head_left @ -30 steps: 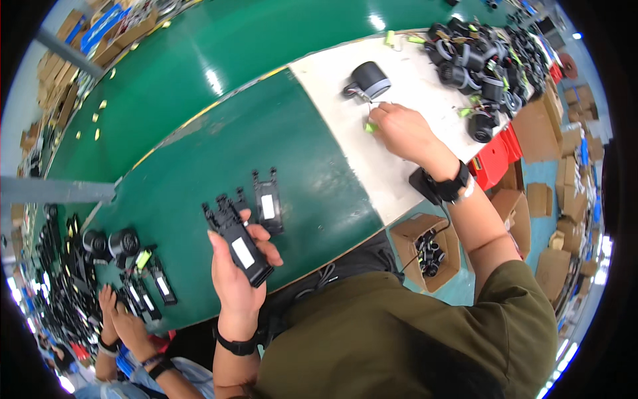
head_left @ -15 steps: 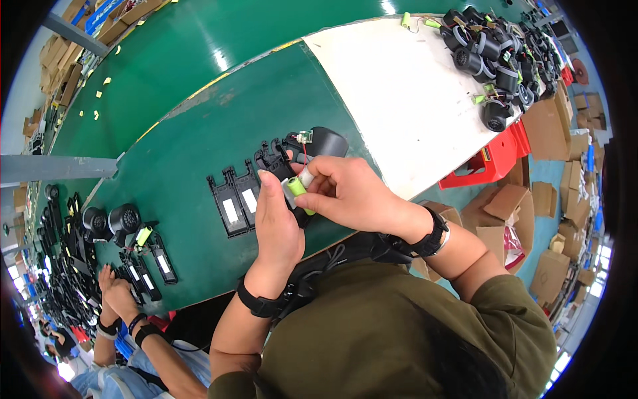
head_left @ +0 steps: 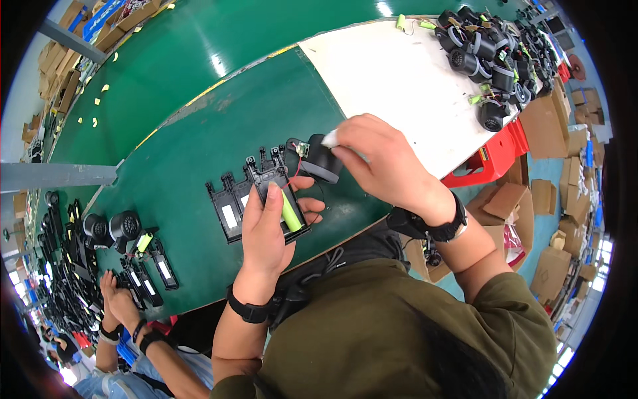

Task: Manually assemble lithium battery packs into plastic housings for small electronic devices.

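Observation:
My left hand [head_left: 266, 223] is closed round a black plastic housing [head_left: 262, 174], its thumb along the front and fingers behind. A green cylindrical battery cell [head_left: 290, 213] lies lengthwise in that housing. Thin red wire runs from it to a small green circuit board [head_left: 302, 149]. The board sits against a black round motor-like unit [head_left: 321, 161] on the table. My right hand [head_left: 375, 156] is over this unit, fingers curled in a pinch. White material [head_left: 330, 138] shows at its index fingertip; whether anything is pinched is hidden. Another black housing [head_left: 227, 199] with a white strip lies left of my left hand.
At left, another person's hands [head_left: 118, 296] rest beside black housings [head_left: 161, 263] and a dark pile of parts [head_left: 60, 246]. Many black round units [head_left: 482, 63] are heaped at the far right of a white board [head_left: 385, 73]. Below it are a red stool [head_left: 482, 166] and cardboard boxes [head_left: 505, 199].
My right hand has let go of the green battery cell and moved up and right over the round unit. The cell now lies in the housing, which my left hand has turned upward.

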`<state>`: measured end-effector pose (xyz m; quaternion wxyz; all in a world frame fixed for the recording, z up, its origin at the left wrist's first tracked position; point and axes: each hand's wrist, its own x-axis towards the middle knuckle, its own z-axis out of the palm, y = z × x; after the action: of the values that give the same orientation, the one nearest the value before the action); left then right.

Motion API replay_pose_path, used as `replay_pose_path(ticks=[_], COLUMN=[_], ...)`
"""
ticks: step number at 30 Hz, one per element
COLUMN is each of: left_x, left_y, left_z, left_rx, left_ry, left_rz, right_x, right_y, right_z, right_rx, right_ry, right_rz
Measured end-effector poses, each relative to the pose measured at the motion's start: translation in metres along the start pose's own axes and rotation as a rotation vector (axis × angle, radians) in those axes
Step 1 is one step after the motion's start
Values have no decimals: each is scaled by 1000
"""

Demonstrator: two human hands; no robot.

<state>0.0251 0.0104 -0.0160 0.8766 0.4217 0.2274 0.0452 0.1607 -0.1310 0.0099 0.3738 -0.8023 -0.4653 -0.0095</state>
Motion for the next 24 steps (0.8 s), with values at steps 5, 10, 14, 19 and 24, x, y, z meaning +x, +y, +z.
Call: replay_pose_path(ticks=[5, 10, 14, 19, 24], left_x=[5, 5, -3, -24, -7], left_y=[8, 16, 18, 24, 25], left_z=[3, 4, -4, -4, 8], left_rx=[-40, -75, -145, 21, -106], left_ry=[19, -67, -176, 22, -136], left_rz=[-42, -95, -56, 49, 52], right_x=[22, 26, 13, -5, -4], right_y=[12, 22, 6, -1, 6], right_z=[10, 6, -3, 20, 21], right_rx=[164, 304, 505, 401, 180], right_ry=[-30, -290, -296, -147, 117], right_rz=[-67, 42, 186, -2, -54])
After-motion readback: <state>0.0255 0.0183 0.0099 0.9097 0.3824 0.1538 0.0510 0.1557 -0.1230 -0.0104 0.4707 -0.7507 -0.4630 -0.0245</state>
